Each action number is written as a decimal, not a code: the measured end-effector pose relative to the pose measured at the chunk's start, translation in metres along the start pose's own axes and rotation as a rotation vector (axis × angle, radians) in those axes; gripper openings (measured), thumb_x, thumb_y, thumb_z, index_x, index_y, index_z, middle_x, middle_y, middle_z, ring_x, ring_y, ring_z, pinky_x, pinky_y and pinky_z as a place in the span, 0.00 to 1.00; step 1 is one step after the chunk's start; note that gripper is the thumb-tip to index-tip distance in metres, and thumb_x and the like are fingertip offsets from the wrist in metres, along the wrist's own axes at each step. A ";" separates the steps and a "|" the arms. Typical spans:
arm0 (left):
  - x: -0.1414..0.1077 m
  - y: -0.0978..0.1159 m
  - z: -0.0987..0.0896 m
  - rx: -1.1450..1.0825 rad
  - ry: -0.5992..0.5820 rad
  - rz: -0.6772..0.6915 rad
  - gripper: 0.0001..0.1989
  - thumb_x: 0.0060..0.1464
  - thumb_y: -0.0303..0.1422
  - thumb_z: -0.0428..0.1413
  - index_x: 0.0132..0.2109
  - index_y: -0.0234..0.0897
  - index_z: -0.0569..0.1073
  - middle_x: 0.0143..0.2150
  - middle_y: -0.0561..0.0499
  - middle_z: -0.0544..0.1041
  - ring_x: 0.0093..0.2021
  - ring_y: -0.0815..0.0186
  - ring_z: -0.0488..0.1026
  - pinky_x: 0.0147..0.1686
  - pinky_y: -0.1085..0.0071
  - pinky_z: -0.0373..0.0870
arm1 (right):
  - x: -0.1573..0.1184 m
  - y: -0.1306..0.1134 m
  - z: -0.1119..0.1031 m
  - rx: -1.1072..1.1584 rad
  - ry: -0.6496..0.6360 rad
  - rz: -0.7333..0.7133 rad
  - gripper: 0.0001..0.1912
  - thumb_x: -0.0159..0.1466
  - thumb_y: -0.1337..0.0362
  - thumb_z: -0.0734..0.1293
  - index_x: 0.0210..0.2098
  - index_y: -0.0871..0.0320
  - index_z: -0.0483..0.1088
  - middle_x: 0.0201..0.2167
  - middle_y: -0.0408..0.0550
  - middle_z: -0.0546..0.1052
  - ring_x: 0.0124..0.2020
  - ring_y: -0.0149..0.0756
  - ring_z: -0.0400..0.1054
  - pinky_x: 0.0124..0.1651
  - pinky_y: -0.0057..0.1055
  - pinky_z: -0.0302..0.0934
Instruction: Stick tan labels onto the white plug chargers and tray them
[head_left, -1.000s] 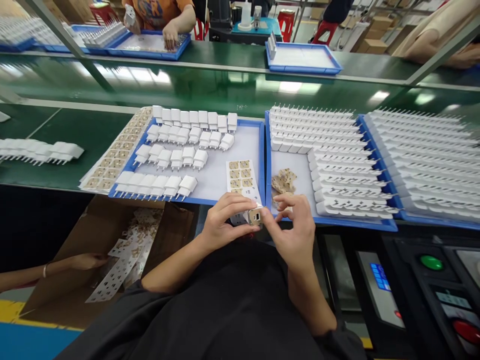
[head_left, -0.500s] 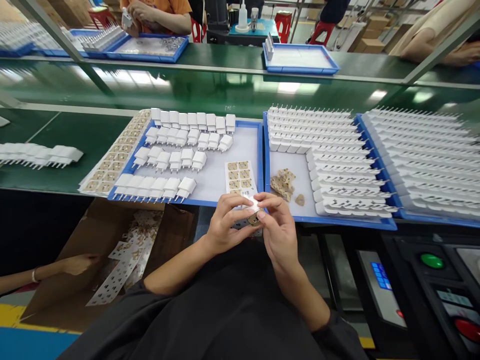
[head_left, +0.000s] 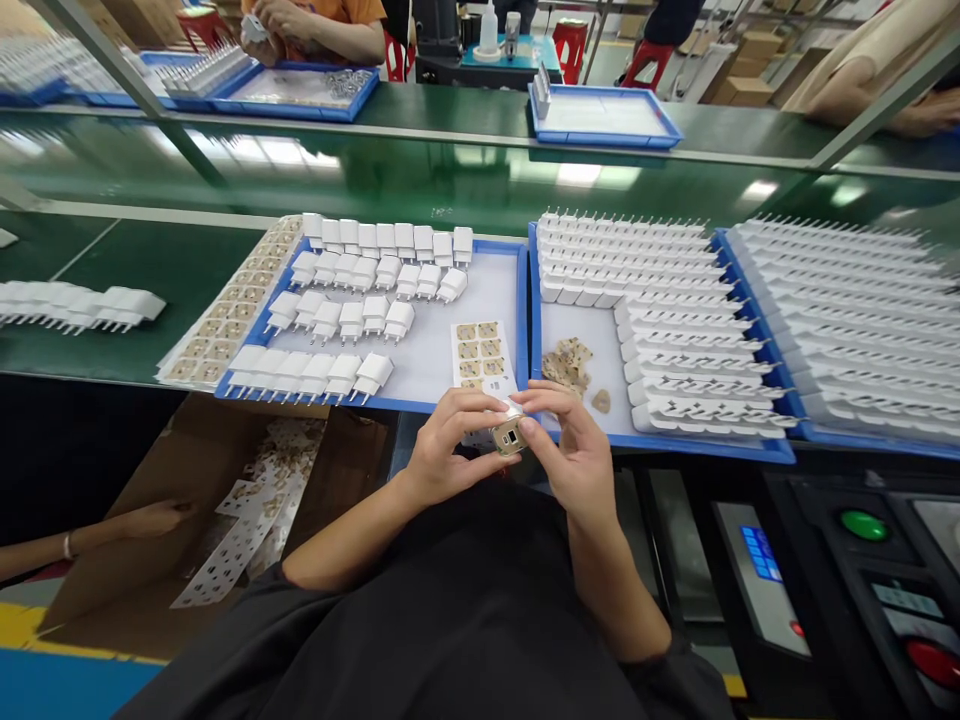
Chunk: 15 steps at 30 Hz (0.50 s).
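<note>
A white charger (head_left: 508, 436) is held between my two hands, its port face with a tan sticker turned toward me. My left hand (head_left: 452, 450) grips it from the left, fingers on top and thumb below. The fingertips and thumb of my right hand (head_left: 571, 450) press on its right side. Just beyond lies a sheet of tan stickers (head_left: 481, 352) on the left blue tray (head_left: 520, 300), where rows of white chargers (head_left: 350, 322) stand. Crumpled tan pieces (head_left: 568, 364) sit in the right blue tray (head_left: 534, 330), beside dense rows of white chargers (head_left: 686, 362).
More sticker sheets (head_left: 232, 300) lie left of the tray. A cardboard box (head_left: 150, 600) with scraps is below left, with another person's hand (head_left: 157, 520) at it. A machine with a green button (head_left: 863, 525) stands at right. People's arms show across the green belt (head_left: 360, 180).
The charger has tilted so its stickered port face shows more fully. My right hand has shifted slightly right, its fingers still on the charger.
</note>
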<state>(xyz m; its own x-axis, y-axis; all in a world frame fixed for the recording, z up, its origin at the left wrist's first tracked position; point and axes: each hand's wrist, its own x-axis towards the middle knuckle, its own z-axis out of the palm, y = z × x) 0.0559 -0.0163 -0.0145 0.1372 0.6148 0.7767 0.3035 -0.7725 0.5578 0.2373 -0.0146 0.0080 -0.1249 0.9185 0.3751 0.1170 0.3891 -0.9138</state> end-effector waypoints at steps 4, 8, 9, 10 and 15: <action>-0.003 0.002 -0.004 -0.049 -0.036 -0.153 0.22 0.56 0.36 0.68 0.55 0.40 0.74 0.47 0.43 0.81 0.48 0.60 0.80 0.44 0.65 0.81 | 0.000 -0.005 -0.007 -0.178 -0.059 -0.357 0.08 0.64 0.69 0.72 0.38 0.48 0.76 0.44 0.46 0.81 0.52 0.45 0.72 0.57 0.47 0.67; -0.007 0.000 -0.010 -0.069 -0.057 -0.288 0.21 0.57 0.39 0.67 0.55 0.39 0.75 0.48 0.43 0.81 0.49 0.61 0.80 0.35 0.73 0.83 | -0.002 0.005 -0.026 0.015 -0.014 -0.311 0.02 0.67 0.64 0.69 0.39 0.50 0.75 0.33 0.45 0.80 0.39 0.41 0.75 0.43 0.42 0.71; -0.007 -0.001 -0.012 -0.051 -0.064 -0.297 0.20 0.58 0.39 0.66 0.55 0.38 0.75 0.48 0.44 0.81 0.48 0.62 0.81 0.35 0.73 0.83 | -0.001 0.012 -0.032 -0.036 0.078 -0.225 0.03 0.67 0.63 0.69 0.41 0.50 0.75 0.32 0.44 0.79 0.37 0.40 0.75 0.42 0.40 0.71; -0.006 -0.003 -0.014 -0.028 -0.074 -0.306 0.20 0.59 0.40 0.65 0.55 0.38 0.75 0.48 0.44 0.81 0.47 0.62 0.81 0.35 0.74 0.83 | 0.002 0.020 -0.040 -0.158 0.169 -0.134 0.04 0.67 0.63 0.69 0.42 0.51 0.75 0.34 0.45 0.79 0.37 0.40 0.75 0.43 0.40 0.71; 0.014 -0.028 -0.034 0.271 -0.161 -0.381 0.22 0.61 0.46 0.62 0.54 0.36 0.78 0.43 0.45 0.83 0.35 0.66 0.80 0.35 0.71 0.80 | 0.018 0.067 -0.064 -0.801 0.234 -0.022 0.12 0.68 0.57 0.66 0.45 0.55 0.78 0.50 0.57 0.78 0.52 0.51 0.72 0.57 0.51 0.67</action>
<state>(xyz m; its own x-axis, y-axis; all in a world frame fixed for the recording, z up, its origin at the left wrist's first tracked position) 0.0179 0.0086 -0.0089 0.1059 0.8788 0.4652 0.5915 -0.4317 0.6810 0.3061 0.0323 -0.0361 0.0618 0.8666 0.4951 0.7934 0.2583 -0.5511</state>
